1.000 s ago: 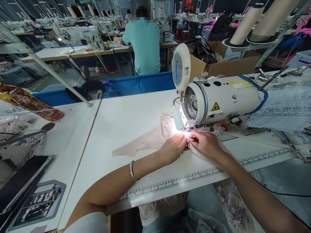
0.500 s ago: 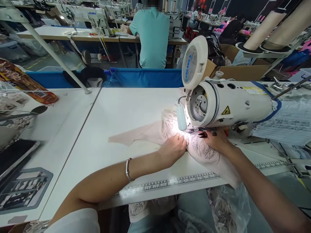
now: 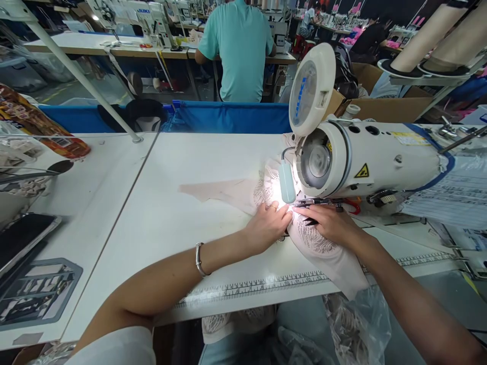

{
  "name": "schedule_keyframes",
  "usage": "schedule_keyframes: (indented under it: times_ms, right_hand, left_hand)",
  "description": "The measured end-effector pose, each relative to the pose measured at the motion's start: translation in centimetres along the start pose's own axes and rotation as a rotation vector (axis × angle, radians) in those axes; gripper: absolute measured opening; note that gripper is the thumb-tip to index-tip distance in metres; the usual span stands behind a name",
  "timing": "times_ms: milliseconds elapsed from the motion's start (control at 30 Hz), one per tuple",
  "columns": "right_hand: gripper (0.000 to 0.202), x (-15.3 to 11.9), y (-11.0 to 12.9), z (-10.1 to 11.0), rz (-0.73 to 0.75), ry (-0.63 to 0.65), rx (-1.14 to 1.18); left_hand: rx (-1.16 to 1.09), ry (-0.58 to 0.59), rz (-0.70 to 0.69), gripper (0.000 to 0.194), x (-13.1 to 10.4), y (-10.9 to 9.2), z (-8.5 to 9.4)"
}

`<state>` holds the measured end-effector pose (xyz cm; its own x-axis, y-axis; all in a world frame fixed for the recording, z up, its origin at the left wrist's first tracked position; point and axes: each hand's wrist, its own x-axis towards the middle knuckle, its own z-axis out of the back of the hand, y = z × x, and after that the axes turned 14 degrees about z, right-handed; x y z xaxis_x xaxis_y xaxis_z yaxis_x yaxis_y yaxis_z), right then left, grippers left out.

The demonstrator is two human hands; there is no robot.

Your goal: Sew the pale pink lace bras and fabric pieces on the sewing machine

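Note:
Pale pink fabric with lace (image 3: 317,238) lies under the lit needle area of a white sewing machine (image 3: 384,157) and drapes over the table's front edge. My left hand (image 3: 268,228), a bracelet on its wrist, has its bent fingers pressed together on the fabric just left of the needle area. My right hand (image 3: 331,223) is on the lace right of it, fingers stretched toward the needle, dark scissors partly visible beneath them. A thin fabric strip (image 3: 216,191) spreads leftward over the white table (image 3: 171,228).
A measuring tape (image 3: 266,289) runs along the table's front edge. A snack package (image 3: 41,124) and a black device (image 3: 28,238) are at left. Plastic-wrapped material (image 3: 357,324) rests on my lap. Beyond the blue cloth (image 3: 232,116), a person in a green shirt (image 3: 238,50) sits.
My right hand has stretched its fingers leftward to the needle area. The fabric strip has shifted right, and the machine's round end part looks blurred where its details were distinct.

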<state>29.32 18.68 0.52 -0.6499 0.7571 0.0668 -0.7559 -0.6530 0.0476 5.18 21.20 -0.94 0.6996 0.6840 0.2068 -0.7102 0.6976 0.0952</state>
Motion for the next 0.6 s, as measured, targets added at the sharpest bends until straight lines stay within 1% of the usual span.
schedule_keyframes:
  times_ms: [100,267,367,467,600]
  right_hand:
    - [0.071,0.0,0.2,0.0,-0.009,0.024,0.061]
    - [0.062,-0.2,0.5,-0.3,-0.068,0.004,0.009]
    - [0.062,-0.2,0.4,-0.9,-0.071,-0.012,0.004]
    - [0.062,-0.1,0.4,-1.5,-0.065,-0.033,0.021]
    - [0.059,0.0,0.6,-1.5,-0.079,-0.043,0.021]
  left_hand:
    - [-0.005,0.027,-0.007,0.037,0.2,0.4,0.3]
    - [-0.076,0.086,0.005,0.038,0.7,1.3,0.7]
    - [-0.13,0.081,0.012,0.038,1.0,1.8,0.6]
    - [-0.19,0.055,-0.002,0.033,1.3,2.3,0.2]
    - [-0.26,0.029,-0.018,0.027,1.6,3.1,-0.3]
